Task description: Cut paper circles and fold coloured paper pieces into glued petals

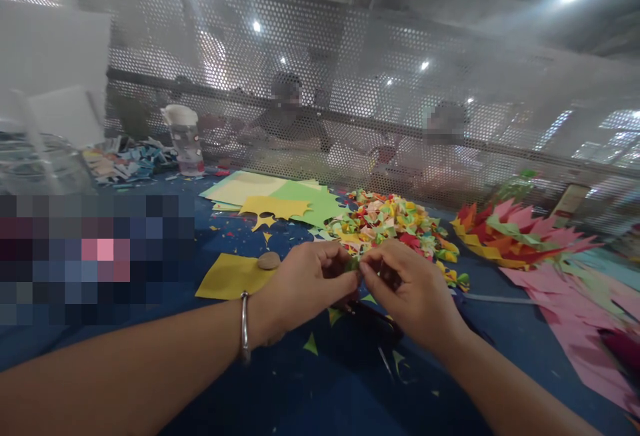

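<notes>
Centrally, a small green piece, apparently paper, sits between the fingertips of both hands, above the blue surface; mostly covered, its full outline cannot be told. Left hand: thumb and fingers nearly closed, pinching the piece. Right hand: thumb and forefinger together, gripping its other edge. Counts: one green piece held; one brown oval object on one plain yellow sheet; one notched yellow sheet; one mound of multicoloured folded bits, too many to count; one cup.
</notes>
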Available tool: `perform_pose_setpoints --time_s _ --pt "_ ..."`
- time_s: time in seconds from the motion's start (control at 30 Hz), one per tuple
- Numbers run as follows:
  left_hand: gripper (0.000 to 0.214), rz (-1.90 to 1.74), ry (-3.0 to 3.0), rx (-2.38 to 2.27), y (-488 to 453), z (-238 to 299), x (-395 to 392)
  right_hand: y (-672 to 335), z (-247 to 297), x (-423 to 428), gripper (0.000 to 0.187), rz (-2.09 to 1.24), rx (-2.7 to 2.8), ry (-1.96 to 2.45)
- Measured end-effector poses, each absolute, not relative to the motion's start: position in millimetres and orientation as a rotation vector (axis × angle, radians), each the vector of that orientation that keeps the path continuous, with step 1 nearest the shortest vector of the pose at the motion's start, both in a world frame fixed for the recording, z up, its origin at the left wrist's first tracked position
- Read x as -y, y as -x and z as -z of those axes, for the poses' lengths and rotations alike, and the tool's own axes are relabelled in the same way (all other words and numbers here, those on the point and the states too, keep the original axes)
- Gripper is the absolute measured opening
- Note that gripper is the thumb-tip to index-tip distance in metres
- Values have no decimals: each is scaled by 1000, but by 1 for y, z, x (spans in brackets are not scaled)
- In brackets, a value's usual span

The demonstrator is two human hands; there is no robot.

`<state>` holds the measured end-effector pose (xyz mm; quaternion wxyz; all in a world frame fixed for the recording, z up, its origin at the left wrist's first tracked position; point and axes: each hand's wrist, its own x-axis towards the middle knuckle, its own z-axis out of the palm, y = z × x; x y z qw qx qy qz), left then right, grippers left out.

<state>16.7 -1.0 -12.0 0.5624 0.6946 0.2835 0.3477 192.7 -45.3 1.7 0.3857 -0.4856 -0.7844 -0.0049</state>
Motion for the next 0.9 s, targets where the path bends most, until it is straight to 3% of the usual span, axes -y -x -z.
perform_pose_setpoints --time_s 0.53,0.9 --pt "8 -751 -1581 -677 -17 9 -5 -195 -2 46 14 -109 2002 1263" --pt "8 -699 -1660 -679 -15 7 -11 -194 -4 46 14 -424 1923 1317"
